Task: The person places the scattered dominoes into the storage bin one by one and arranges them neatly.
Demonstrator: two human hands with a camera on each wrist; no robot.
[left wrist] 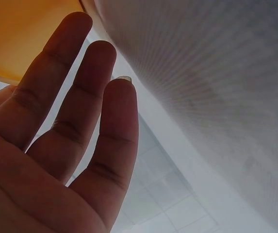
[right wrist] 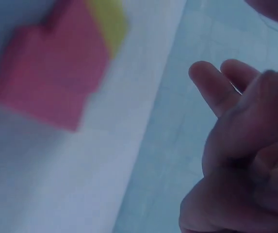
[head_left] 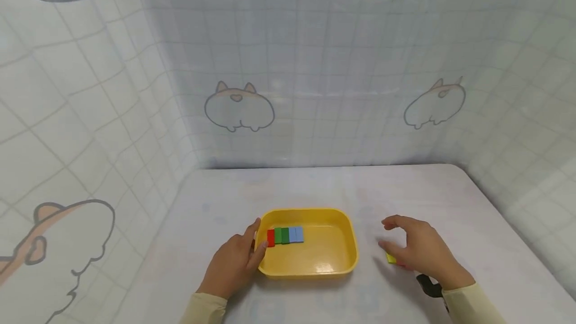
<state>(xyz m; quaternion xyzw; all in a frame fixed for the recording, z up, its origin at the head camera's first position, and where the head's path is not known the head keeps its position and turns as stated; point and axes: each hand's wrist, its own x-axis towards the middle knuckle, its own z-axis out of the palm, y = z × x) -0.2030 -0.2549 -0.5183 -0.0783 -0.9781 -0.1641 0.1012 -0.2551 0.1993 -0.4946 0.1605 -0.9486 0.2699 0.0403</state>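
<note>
My left hand [head_left: 236, 264] is at the left side of a yellow tray [head_left: 310, 270], thumb over the rim and fingers along the outside, gripping it. In the left wrist view three fingers [left wrist: 119, 121] extend beside the tray's underside [left wrist: 12, 43]. Inside the tray lies a row of small flat tiles: a red tile [head_left: 271, 238], two green ones [head_left: 281, 235] and blue ones [head_left: 296, 234]. My right hand [head_left: 425, 249] hovers right of the tray, thumb and index finger spread with nothing between them. Below it lie pink pieces [right wrist: 56, 68] and a yellow piece [right wrist: 108, 24], partly hidden by the hand in the head view.
The white table [head_left: 288, 189] carries the tray and pieces. Behind it hangs a grid-patterned cloth [head_left: 315, 64] with cartoon animal drawings, and similar cloth covers both sides. A black strap [head_left: 429, 286] sits by my right wrist.
</note>
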